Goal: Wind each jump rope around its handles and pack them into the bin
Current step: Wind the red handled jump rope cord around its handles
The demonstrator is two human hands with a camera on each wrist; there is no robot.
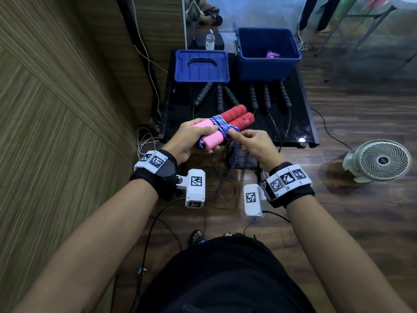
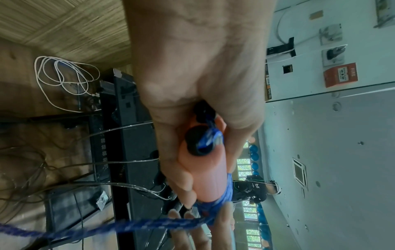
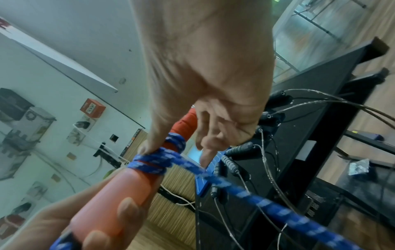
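The head view looks steeply down from above onto both forearms, the black table [image 1: 302,132] and the floor beyond. The left wrist view looks along the left hand [image 2: 198,81] from very close, rolled sideways; the right wrist view looks along the right hand [image 3: 205,67], tilted. All three share the blue rope [image 1: 222,126] wound round the handles [image 1: 234,115].
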